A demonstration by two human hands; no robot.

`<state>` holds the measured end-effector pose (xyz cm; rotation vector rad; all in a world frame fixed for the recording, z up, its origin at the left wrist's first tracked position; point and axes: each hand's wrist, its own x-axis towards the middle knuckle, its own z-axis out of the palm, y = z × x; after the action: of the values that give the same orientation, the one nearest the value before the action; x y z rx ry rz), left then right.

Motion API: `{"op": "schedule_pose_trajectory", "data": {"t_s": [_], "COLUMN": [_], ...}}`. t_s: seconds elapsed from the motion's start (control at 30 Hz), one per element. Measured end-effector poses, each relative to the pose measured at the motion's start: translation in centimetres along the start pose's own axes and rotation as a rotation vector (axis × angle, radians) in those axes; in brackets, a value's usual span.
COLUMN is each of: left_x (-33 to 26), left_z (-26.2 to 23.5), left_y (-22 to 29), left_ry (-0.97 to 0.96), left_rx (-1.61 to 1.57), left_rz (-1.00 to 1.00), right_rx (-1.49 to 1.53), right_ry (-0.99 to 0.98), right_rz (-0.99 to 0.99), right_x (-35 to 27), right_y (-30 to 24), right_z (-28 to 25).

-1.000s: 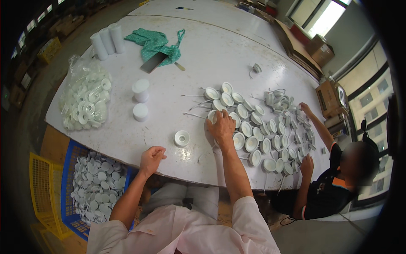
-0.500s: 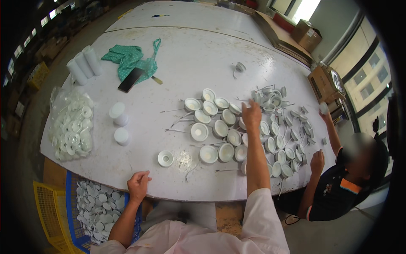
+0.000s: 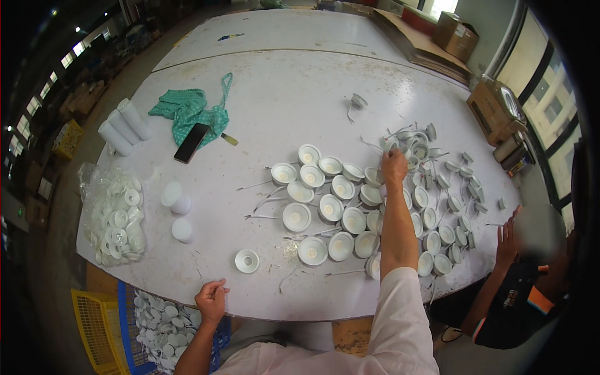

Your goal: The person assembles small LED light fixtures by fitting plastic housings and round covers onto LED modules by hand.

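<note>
Many round white downlight housings [image 3: 296, 217] with thin wire leads stand in a spread cluster across the middle and right of the table. My right hand [image 3: 394, 167] is stretched over the far part of this cluster, its fingers closed at a heap of loose housings [image 3: 417, 149]. What lies in its fingers is hidden. My left hand [image 3: 211, 300] hovers by the front table edge, fingers loosely bent and a little apart, with nothing visible in them. Nearest to it on the table is a single white ring-shaped part [image 3: 247, 261].
At left are a clear bag of white rings [image 3: 115, 219], white tubes [image 3: 125, 128], round white stacks [image 3: 175, 197], a phone [image 3: 192, 143] and green cloth [image 3: 187, 112]. A blue crate [image 3: 128, 325] of white discs stands below. A co-worker [image 3: 519, 294] sits at right.
My right hand has moved slightly right along the cluster, and its fingers have drawn together. The co-worker's raised hand has come down. The whole view has shifted a little.
</note>
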<state>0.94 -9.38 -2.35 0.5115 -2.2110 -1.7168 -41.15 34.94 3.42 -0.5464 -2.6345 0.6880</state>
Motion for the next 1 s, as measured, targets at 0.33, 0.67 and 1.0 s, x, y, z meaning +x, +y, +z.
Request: {"op": "schedule_pose_trajectory", "data": {"t_s": [0.33, 0.67, 1.0], "left_x": [-0.9, 1.1, -0.9], "left_z": [1.1, 7.4, 1.6], "left_y": [4.9, 18.8, 16.4], "left_ry": [0.029, -0.056, -0.065], "left_rx": [0.158, 0.563, 0.403], "left_rz": [0.399, 1.014, 0.930], "right_rx": [0.453, 0.942, 1.079], "right_ry": [0.339, -0.091, -0.343], "right_rz": [-0.415, -0.663, -0.641], "right_x": [-10.1, -34.7, -40.6], "right_y": [-5.2, -11.3, -13.3], "right_z": [-7.7, -14.5, -17.6]}}
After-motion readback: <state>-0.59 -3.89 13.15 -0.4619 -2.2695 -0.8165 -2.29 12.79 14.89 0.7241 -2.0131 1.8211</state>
